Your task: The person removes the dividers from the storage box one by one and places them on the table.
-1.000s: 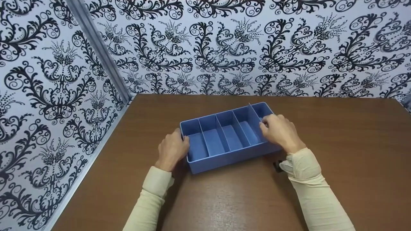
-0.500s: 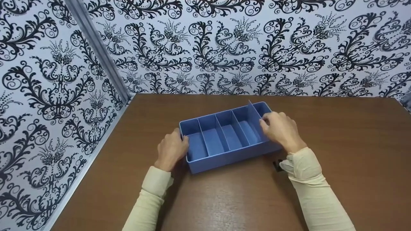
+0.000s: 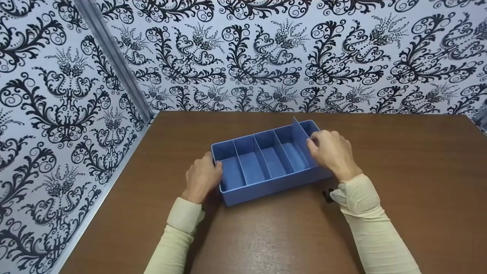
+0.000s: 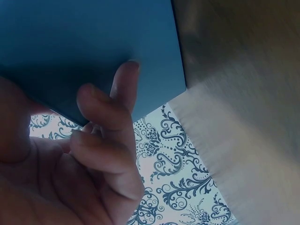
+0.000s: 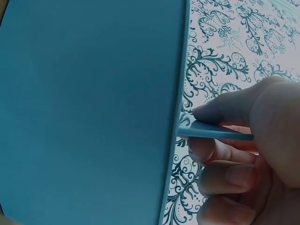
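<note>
From where I stand, I see a long blue box point(image 3: 272, 186) resting on the brown table point(image 3: 262, 243), at the centre of the frame, its right end lying higher in the frame than its left. Four dividers make five compartments in it. In the four compartments to the left, the blue floor shows; the last one, toward the right of the frame, is partly covered by the hand, so I cannot tell what its floor holds. Three dividers point(image 3: 264, 160) sit low, near the rim, but the rightmost divider point(image 3: 300, 139) sticks up above it. The right hand point(image 3: 335, 154) pinches this divider between thumb and forefinger, the other fingers curling below, as the right wrist view shows. The left hand point(image 3: 202, 176) grips the short wall at the box's left end, with its fingers outside and its thumb at the rim.
</note>
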Tool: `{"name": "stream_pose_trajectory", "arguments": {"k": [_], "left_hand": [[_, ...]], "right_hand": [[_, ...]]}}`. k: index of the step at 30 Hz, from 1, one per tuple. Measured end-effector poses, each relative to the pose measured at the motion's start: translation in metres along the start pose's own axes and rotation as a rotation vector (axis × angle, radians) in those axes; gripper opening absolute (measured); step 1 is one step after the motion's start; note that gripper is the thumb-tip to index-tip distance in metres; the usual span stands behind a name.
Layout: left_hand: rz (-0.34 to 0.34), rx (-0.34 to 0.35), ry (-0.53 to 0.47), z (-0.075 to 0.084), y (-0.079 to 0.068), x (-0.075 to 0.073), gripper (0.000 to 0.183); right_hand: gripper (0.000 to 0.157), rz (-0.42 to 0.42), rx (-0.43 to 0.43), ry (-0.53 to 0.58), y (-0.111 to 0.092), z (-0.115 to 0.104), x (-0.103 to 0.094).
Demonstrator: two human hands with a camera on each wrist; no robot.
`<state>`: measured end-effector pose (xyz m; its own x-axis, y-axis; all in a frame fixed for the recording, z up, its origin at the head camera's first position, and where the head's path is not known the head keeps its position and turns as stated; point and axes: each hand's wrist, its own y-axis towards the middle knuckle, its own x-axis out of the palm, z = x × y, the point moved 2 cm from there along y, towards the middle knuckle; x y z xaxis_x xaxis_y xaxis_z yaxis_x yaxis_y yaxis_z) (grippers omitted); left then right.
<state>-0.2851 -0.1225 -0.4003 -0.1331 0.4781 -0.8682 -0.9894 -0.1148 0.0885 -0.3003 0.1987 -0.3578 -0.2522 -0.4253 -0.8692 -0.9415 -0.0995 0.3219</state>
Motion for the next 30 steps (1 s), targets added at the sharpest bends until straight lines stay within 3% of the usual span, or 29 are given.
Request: {"name": "stream_pose_trajectory", "arguments": {"k": [13, 21, 30], "left_hand": [[-0.012, -0.015, 0.004, 0.0, 0.0, 0.0, 0.043], [0.029, 0.016, 0.007, 0.0, -0.001, 0.0, 0.037], [0.008, -0.001, 0.01, 0.0, 0.0, 0.001, 0.042]], "right_hand": [[0.02, 0.067, -0.009, 0.021, -0.002, -0.003, -0.008], [0.022, 0.116, -0.02, 0.025, -0.002, -0.004, -0.01], [0.023, 0.133, -0.006, 0.062, -0.002, -0.003, -0.021]]}}
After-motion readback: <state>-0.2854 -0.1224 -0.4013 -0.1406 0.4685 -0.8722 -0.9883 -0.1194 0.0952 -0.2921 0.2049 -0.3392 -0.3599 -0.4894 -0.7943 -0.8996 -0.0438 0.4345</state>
